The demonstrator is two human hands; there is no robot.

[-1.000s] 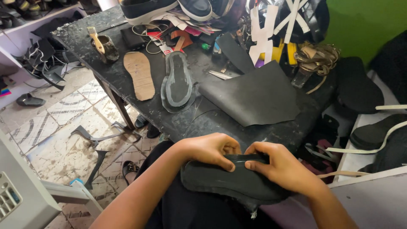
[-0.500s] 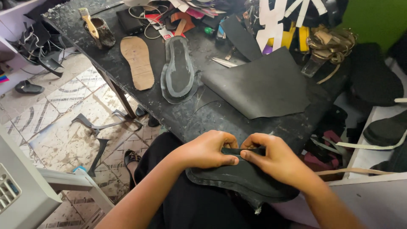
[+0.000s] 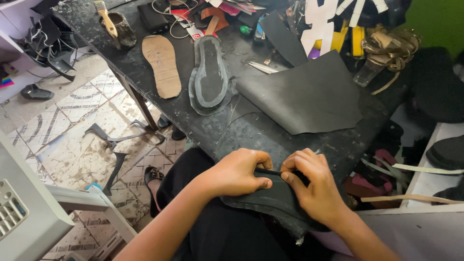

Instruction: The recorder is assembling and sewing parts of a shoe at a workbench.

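Both hands low centre of frame, on a black sole piece lying in the lap. Left hand grip pinches its upper edge, thumb against fingers; right hand grip pinches the same edge just beside. Upper centre on the bench: grey sole, tan insole, dark leather sheet.

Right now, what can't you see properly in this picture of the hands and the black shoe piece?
Head view:
- Where left hand and right hand pinch the black sole piece: fingers cover it.
- Its underside: rests on the lap.
- Inside the pot with the brush: too dark.
- Far clutter on the workbench: cut off by the top edge.
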